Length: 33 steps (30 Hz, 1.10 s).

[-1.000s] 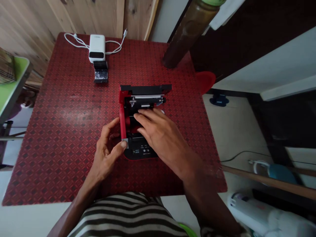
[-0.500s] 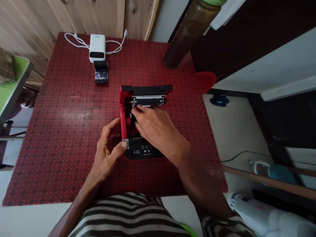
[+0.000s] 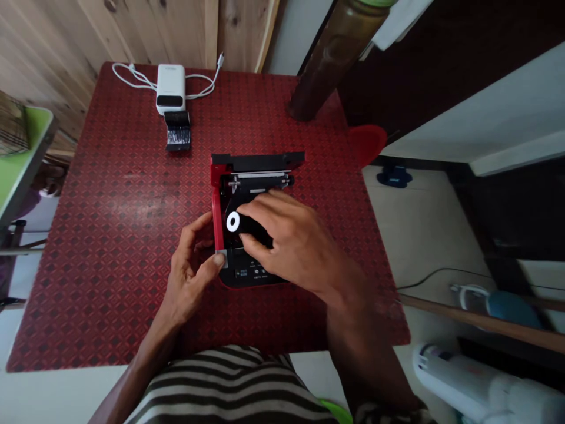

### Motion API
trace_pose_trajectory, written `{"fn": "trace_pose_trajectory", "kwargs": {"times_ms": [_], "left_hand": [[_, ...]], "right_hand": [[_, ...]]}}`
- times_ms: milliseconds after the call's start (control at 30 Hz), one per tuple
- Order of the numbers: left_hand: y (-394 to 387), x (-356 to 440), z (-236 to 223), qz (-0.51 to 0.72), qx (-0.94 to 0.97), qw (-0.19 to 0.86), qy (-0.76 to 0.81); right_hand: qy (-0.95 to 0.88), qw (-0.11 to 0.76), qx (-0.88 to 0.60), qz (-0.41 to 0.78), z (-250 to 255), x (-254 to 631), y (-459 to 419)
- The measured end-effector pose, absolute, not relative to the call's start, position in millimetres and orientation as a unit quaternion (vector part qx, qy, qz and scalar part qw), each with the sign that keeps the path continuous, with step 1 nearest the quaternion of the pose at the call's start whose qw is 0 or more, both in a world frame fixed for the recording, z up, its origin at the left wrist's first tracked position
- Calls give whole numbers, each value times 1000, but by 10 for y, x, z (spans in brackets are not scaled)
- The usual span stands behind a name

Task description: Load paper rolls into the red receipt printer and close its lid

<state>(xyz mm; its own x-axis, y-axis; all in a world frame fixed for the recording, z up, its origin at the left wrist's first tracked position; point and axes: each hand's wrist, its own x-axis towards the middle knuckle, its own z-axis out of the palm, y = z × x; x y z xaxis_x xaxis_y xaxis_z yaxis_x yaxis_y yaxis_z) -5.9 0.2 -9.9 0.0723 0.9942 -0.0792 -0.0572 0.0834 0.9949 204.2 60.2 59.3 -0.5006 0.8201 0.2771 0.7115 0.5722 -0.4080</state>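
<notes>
Right hand (image 3: 293,241) curled, gripping black roll (image 3: 252,228) (white core showing), roll inside open red printer (image 3: 215,218), seemingly not seated yet. Left hand (image 3: 189,265) pinching printer's front corner.

This looks like a room in a home. A small table with a red patterned cover (image 3: 110,235) stands by a wall of wood boards (image 3: 145,29). A tall brown bottle (image 3: 338,56) stands at the table's far edge. Left of the table is a green tabletop (image 3: 22,147). Right of it is a pale floor (image 3: 419,235) with a white plastic machine (image 3: 463,377).
</notes>
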Motion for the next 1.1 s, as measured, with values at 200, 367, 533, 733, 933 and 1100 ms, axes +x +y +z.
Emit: {"fn": "trace_pose_trajectory", "kwargs": {"times_ms": [200, 367, 533, 733, 933, 1100], "left_hand": [[2, -57, -109, 472, 470, 557, 496], [-3, -59, -158, 480, 469, 556, 490], [-15, -66, -190, 486, 473, 544, 494], [3, -73, -192, 494, 488, 528, 489], [19, -88, -249, 501, 500, 516, 482], [23, -84, -261, 496, 501, 519, 483]], "right_hand": [[-768, 366, -424, 311, 842, 2264, 500], [-600, 437, -385, 548, 700, 2409, 353], [-407, 512, -370, 660, 552, 2493, 124], [-399, 520, -496, 569, 344, 2709, -192], [-374, 518, -548, 540, 164, 2850, -451], [-478, 458, -558, 500, 178, 2982, -564]]}}
